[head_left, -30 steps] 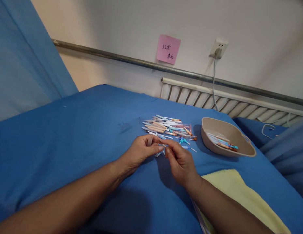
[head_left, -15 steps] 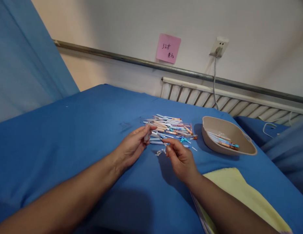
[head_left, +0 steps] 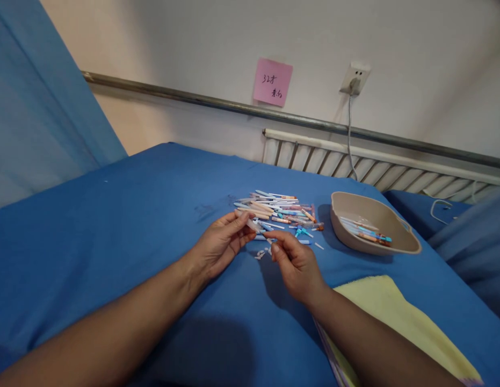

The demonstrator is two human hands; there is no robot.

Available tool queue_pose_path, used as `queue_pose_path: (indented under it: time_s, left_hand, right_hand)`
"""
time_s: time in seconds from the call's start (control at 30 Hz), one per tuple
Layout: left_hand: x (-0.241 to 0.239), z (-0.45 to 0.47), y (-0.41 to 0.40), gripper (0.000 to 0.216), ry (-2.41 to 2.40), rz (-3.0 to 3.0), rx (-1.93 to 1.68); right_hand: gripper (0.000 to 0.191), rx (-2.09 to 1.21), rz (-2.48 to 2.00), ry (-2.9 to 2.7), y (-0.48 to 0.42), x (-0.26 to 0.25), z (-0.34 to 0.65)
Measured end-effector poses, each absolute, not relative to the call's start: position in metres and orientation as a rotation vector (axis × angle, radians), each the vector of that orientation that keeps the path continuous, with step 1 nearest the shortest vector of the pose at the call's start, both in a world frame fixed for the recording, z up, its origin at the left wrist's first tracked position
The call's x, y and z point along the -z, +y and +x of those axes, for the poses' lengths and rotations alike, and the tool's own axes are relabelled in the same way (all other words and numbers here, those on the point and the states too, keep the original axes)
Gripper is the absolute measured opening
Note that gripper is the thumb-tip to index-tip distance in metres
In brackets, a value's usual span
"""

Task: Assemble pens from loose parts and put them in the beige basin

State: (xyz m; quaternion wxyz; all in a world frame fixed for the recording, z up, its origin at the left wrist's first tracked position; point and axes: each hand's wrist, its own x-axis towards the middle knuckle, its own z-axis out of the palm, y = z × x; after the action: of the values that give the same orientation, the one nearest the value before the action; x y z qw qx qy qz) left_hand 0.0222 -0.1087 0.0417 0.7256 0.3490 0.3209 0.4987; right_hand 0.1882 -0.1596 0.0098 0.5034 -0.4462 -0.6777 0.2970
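My left hand [head_left: 221,244] is closed around a short, pale translucent piece [head_left: 253,224], perhaps part of a pen barrel, which points toward the other hand. Just to the right, my right hand [head_left: 298,266] pinches a small slim piece [head_left: 269,240] between thumb and index finger; its kind is too small to tell. The two pieces are close together, and I cannot tell whether they touch. Behind the hands lies a pile of pens and pen parts [head_left: 269,207] in white, peach, blue and orange. Several small white bits [head_left: 260,253] rest on the blue cloth below the hands.
A beige basin [head_left: 336,215] at the right holds several pens. Blue cloth [head_left: 153,215] covers the surface, and a yellow cloth [head_left: 378,301] lies under my right forearm. A radiator [head_left: 306,153], a metal rail [head_left: 185,97] and a plugged-in cable [head_left: 349,129] are at the wall.
My left hand has turned and tilted the pale piece toward my right hand, bringing the two pieces closer. My right hand keeps its pinch. The view has shifted slightly.
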Motion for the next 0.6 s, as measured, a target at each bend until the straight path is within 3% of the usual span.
queue_pose_path:
  time_s: [0.3, 0.47, 0.6]
  left_hand:
    - [-0.041, 0.023, -0.110, 0.017, 0.796, 0.955, -1.090]
    - [-0.035, 0.031, -0.115, 0.024, 0.831, 1.030, -1.023]
    - [-0.028, 0.042, -0.123, 0.030, 0.817, 1.085, -0.911]
  right_hand:
    - [0.026, -0.769, -1.109, -1.625, -0.158, -0.008, 0.189]
    - [0.013, -0.817, -1.196, -1.534, -0.155, -0.006, 0.190]
    - [0.023, -0.732, -1.283, -1.450, -0.153, -0.008, 0.192]
